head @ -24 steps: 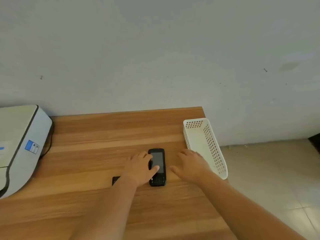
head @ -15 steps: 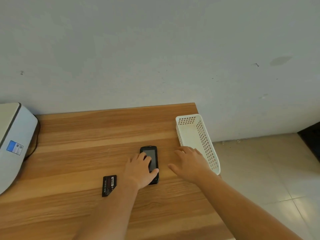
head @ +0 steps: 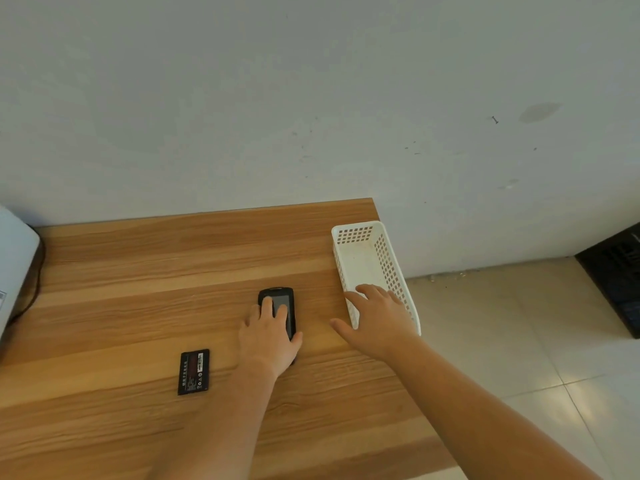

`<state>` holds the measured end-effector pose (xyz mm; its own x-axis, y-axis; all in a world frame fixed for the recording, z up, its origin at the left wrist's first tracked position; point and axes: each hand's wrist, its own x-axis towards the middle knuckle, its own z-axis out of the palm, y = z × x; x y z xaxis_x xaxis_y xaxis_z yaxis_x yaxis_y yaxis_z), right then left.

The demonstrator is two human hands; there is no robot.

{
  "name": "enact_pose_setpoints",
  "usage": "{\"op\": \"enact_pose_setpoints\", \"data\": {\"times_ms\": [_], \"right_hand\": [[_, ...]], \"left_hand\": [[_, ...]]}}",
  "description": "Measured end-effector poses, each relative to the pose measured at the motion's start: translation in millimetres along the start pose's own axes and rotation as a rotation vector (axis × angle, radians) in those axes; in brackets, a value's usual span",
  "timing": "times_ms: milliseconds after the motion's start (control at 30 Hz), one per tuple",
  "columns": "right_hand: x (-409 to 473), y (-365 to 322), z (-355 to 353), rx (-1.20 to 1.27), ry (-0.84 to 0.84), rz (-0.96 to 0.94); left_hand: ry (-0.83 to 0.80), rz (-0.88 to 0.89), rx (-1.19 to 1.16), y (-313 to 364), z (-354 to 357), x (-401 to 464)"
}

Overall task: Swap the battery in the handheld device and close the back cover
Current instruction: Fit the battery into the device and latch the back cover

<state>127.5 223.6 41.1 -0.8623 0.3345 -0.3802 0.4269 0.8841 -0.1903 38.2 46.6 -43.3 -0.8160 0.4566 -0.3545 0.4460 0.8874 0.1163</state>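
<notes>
Here the handheld device (head: pixel 282 308) lies screen-up on the wooden table (head: pixel 138 289), near its right half, long axis pointing toward the wall (head: pixel 311 98). The left hand (head: pixel 268 336) rests flat on top of the device, fingers extended over the screen and thumb along its right edge; the hand is spread and presses down rather than gripping. The lower part of the device is hidden under the palm.

The right hand (head: pixel 375 318) is open, fingers spread wide and holding nothing. Its fingertips overlap the near end of the white perforated basket (head: pixel 367 251), which stands along the right edge of the table. Whether the fingers touch the basket rim cannot be told.

A loose battery (head: pixel 194 372) lies flat on the table to the left of the left forearm, well apart from the device. It is black, with a white label patch and rows of small printed characters and symbols; the writing is too small to read, and no brand can be made out.

At the far left edge a white appliance (head: pixel 14 268) stands on the table, with a dark cable (head: pixel 34 289) beside it. A label on its side is partly cut off and illegible. Tiled floor (head: pixel 519 341) shows to the right of the table.
</notes>
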Motion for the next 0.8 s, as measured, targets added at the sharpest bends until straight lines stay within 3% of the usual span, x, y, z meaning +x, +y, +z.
{"op": "enact_pose_setpoints", "data": {"times_ms": [500,800], "right_hand": [[2.2,11.5,5.3,0.031,0.013,0.016],[3.6,5.6,1.3,0.013,0.035,0.011]], "left_hand": [[-0.018,-0.146,0.005,26.0,3.6,2.4],[-0.022,-0.225,-0.453,14.7,-2.9,7.7]]}}
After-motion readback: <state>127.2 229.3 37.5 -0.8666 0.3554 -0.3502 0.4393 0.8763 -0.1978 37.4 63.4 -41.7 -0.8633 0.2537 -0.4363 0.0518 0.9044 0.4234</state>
